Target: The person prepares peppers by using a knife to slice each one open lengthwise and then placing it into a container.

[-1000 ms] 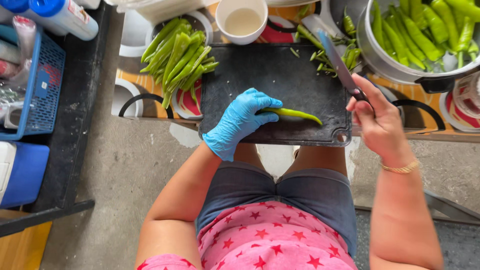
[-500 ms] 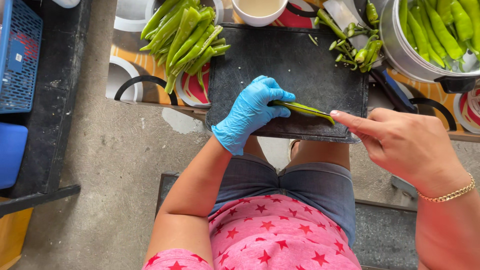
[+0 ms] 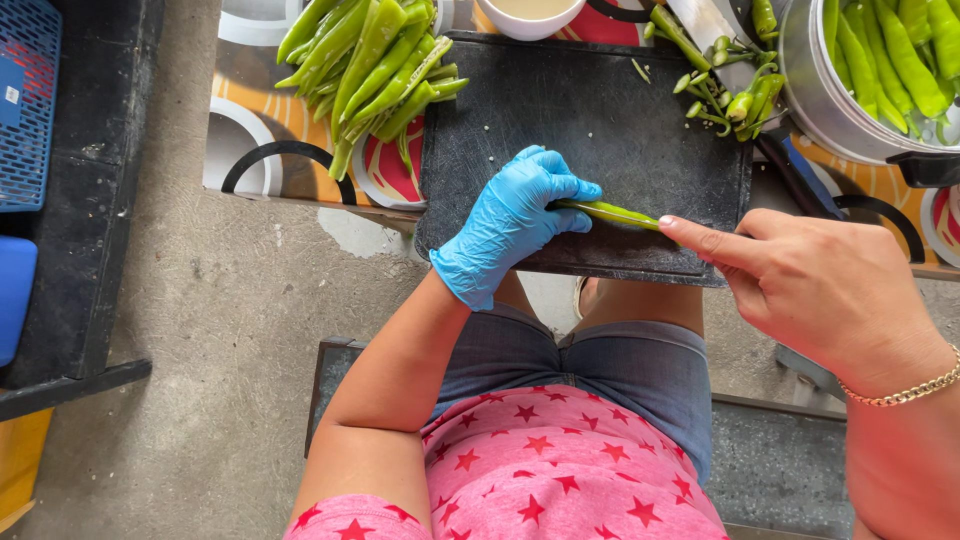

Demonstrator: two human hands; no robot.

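A pile of green peppers [image 3: 375, 70] lay left of the board; cut stems [image 3: 735, 95] sat beside a metal pot [image 3: 815, 95]; a white bowl [image 3: 530, 15] stood behind.

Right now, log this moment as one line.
left hand: gloved, pins green pepper on black cutting board | right hand: bare, index finger at pepper | pepper pile: beside board

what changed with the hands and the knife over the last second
The bare right hand swung the knife down from the board's far right edge to the long green pepper; its forefinger now lies along the pepper, blade hidden. The blue-gloved left hand kept pinning the pepper on the black cutting board.
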